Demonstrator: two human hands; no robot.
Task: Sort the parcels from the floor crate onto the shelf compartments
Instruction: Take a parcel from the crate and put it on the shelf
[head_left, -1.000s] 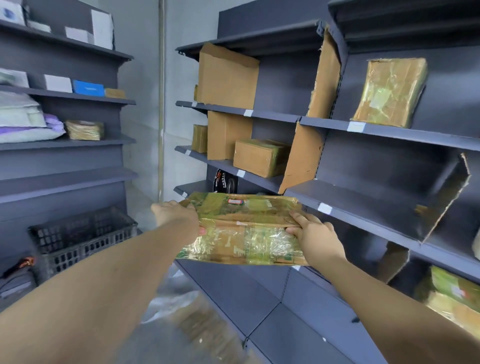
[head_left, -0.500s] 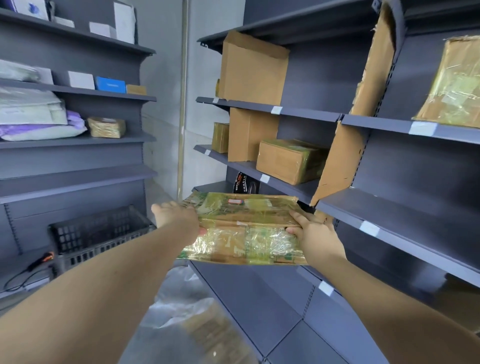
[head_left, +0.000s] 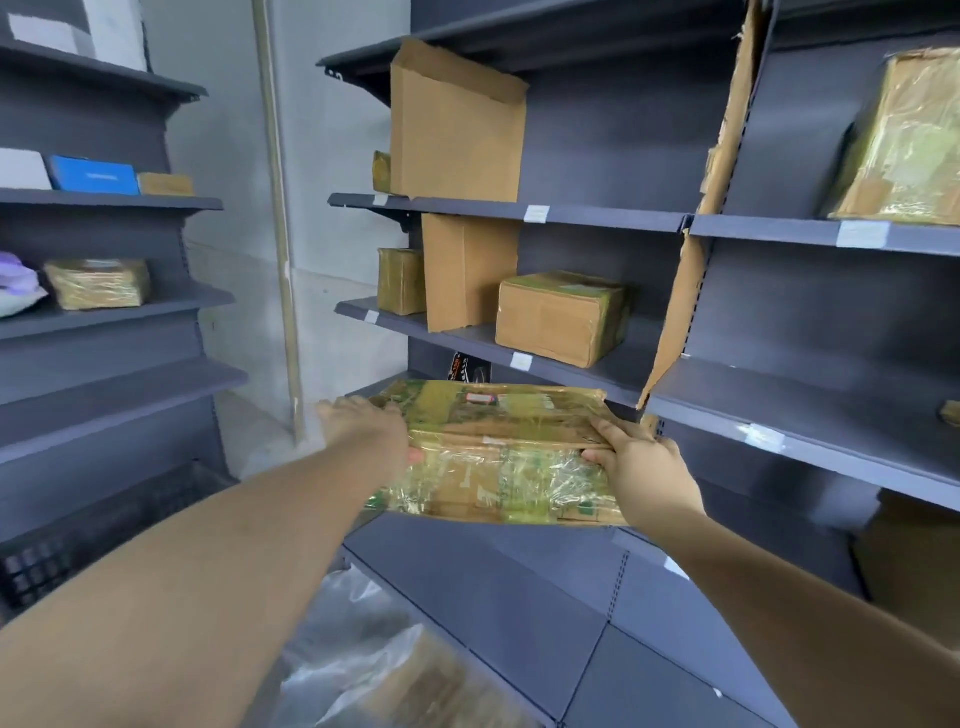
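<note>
Head view: flat tape-wrapped yellow-green cardboard parcel (head_left: 498, 452) gripped at both ends by left hand (head_left: 363, 431), right hand (head_left: 639, 467); grey metal shelf (head_left: 447, 338) nearer than second ago, placement pending.

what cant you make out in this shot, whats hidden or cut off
Head view:
- Small label on the flat tape-wrapped cardboard parcel: too small to read.
- Black plastic floor crate: cut by the left edge, blurred, contents unseen.
- Black printed item: mostly behind the held parcel.
- Yellow-wrapped upper-right parcel: cut by the right edge.
</note>
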